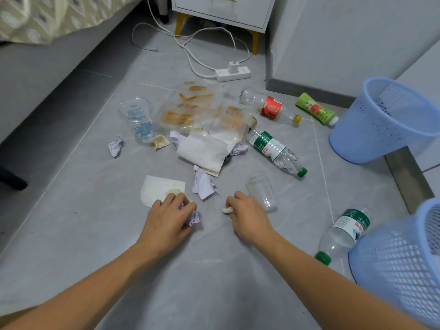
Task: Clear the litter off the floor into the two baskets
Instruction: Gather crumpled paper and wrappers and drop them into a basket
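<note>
Litter mostly still on floor | left hand (170, 216) grips crumpled paper (194, 217) | right hand (246, 216) pinches small white scrap (227, 210), maybe tissue | baskets (381, 120) apparently empty, right

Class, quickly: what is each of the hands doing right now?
Left hand: grips a crumpled paper.
Right hand: grips a small white wad.

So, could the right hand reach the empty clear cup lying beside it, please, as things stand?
Probably yes for reach: the clear cup lies just beside the right hand with bare floor between. But that hand already holds a small white scrap, so gripping the cup too looks awkward.
</note>
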`<control>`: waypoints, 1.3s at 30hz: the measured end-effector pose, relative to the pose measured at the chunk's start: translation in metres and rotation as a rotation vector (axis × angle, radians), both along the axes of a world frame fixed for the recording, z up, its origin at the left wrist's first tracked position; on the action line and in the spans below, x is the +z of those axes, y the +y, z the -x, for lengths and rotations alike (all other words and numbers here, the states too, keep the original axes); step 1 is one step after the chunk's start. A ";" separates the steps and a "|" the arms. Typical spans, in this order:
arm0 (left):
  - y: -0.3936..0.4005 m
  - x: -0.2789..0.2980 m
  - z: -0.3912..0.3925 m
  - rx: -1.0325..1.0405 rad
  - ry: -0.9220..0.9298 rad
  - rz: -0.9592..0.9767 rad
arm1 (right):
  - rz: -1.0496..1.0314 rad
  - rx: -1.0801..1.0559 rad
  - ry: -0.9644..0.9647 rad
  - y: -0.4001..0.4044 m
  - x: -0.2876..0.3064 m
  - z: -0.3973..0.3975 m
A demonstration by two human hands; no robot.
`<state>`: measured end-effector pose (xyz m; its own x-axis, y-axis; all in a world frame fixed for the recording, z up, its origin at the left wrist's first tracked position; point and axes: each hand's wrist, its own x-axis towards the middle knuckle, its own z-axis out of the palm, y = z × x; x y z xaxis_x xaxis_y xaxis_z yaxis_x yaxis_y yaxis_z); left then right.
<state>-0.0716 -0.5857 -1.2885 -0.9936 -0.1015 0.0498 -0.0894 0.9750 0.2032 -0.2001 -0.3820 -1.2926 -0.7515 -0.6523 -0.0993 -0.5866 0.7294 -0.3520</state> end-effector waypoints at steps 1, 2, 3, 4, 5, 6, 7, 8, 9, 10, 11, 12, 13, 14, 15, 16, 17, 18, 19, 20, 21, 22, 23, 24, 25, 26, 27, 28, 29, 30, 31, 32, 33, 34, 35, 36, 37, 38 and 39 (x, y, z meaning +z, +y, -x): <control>0.003 0.005 0.001 -0.010 0.022 -0.003 | 0.031 -0.001 -0.012 0.005 0.002 -0.004; 0.007 0.011 0.003 -0.021 0.049 -0.015 | 0.074 -0.013 -0.024 0.010 0.008 -0.008; 0.012 0.019 0.006 -0.034 0.082 -0.035 | 0.130 -0.040 -0.030 0.016 0.017 -0.011; 0.018 0.029 0.012 -0.053 0.117 -0.064 | 0.195 -0.078 -0.027 0.025 0.030 -0.014; 0.026 0.040 0.019 -0.081 0.150 -0.096 | 0.263 -0.123 -0.018 0.035 0.045 -0.016; 0.037 0.051 0.027 -0.121 0.176 -0.127 | 0.324 -0.171 -0.004 0.048 0.062 -0.018; 0.050 0.063 0.037 -0.173 0.193 -0.155 | 0.375 -0.216 0.012 0.063 0.080 -0.020; 0.065 0.075 0.047 -0.233 0.204 -0.177 | 0.413 -0.260 0.034 0.081 0.100 -0.021; 0.083 0.088 0.058 -0.301 0.210 -0.193 | 0.434 -0.308 0.063 0.102 0.118 -0.021; 0.103 0.101 0.070 -0.372 0.215 -0.205 | 0.446 -0.365 0.099 0.125 0.138 -0.021; 0.124 0.115 0.081 -0.441 0.224 -0.217 | 0.464 -0.429 0.137 0.149 0.158 -0.021; 0.146 0.129 0.091 -0.504 0.241 -0.234 | 0.487 -0.502 0.174 0.175 0.175 -0.020; 0.169 0.143 0.101 -0.563 0.262 -0.253 | 0.504 -0.579 0.212 0.203 0.188 -0.019; 0.193 0.157 0.110 -0.621 0.280 -0.268 | 0.506 -0.657 0.246 0.233 0.199 -0.018; 0.216 0.169 0.119 -0.678 0.294 -0.269 | 0.498 -0.727 0.273 0.260 0.207 -0.016; 0.240 0.180 0.127 -0.731 0.304 -0.262 | 0.482 -0.785 0.293 0.286 0.213 -0.016; 0.264 0.189 0.135 -0.777 0.315 -0.255 | 0.465 -0.833 0.307 0.309 0.216 -0.015; 0.287 0.195 0.143 -0.816 0.323 -0.254 | 0.447 -0.872 0.319 0.329 0.217 -0.015; 0.310 0.200 0.149 -0.851 0.316 -0.260 | 0.427 -0.899 0.329 0.345 0.217 -0.016; 0.330 0.203 0.154 -0.880 0.287 -0.273 | 0.397 -0.919 0.330 0.357 0.217 -0.017; 0.348 0.205 0.158 -0.901 0.237 -0.286 | 0.361 -0.937 0.304 0.368 0.217 -0.018; 0.362 0.205 0.160 -0.916 0.181 -0.281 | 0.310 -0.954 0.250 0.375 0.217 -0.018; 0.371 0.205 0.160 -0.921 0.143 -0.261 | 0.236 -0.958 0.170 0.380 0.216 -0.019; 0.374 0.204 0.159 -0.915 0.129 -0.241 | 0.139 -0.951 0.095 0.382 0.216 -0.021; 0.372 0.204 0.158 -0.897 0.140 -0.230 | 0.049 -0.937 0.066 0.384 0.216 -0.020; 0.363 0.204 0.154 -0.875 0.164 -0.226 | -0.012 -0.921 0.087 0.382 0.219 -0.018; 0.348 0.202 0.151 -0.856 0.195 -0.220 | -0.024 -0.902 0.143 0.376 0.222 -0.015; 0.329 0.200 0.146 -0.838 0.222 -0.208 | 0.005 -0.886 0.199 0.365 0.226 -0.011; 0.304 0.196 0.142 -0.816 0.239 -0.193 | 0.058 -0.873 0.244 0.348 0.230 -0.006; 0.276 0.190 0.137 -0.784 0.250 -0.182 | 0.118 -0.852 0.282 0.326 0.234 0.000; 0.246 0.182 0.132 -0.738 0.253 -0.178 | 0.180 -0.816 0.309 0.299 0.236 0.007; 0.214 0.172 0.126 -0.676 0.249 -0.182 | 0.241 -0.768 0.314 0.269 0.236 0.012; 0.181 0.161 0.119 -0.601 0.238 -0.188 | 0.295 -0.708 0.299 0.237 0.232 0.014; 0.148 0.148 0.110 -0.516 0.225 -0.191 | 0.328 -0.641 0.270 0.205 0.225 0.015; 0.116 0.135 0.100 -0.427 0.209 -0.186 | 0.342 -0.564 0.233 0.173 0.214 0.013; 0.086 0.121 0.088 -0.337 0.188 -0.176 | 0.340 -0.478 0.187 0.143 0.201 0.009; 0.058 0.106 0.076 -0.247 0.167 -0.165 | 0.323 -0.386 0.134 0.114 0.184 0.005; 0.034 0.091 0.064 -0.163 0.141 -0.155 | 0.294 -0.295 0.077 0.086 0.166 -0.001; 0.013 0.077 0.053 -0.086 0.107 -0.143 | 0.253 -0.210 0.021 0.061 0.148 -0.005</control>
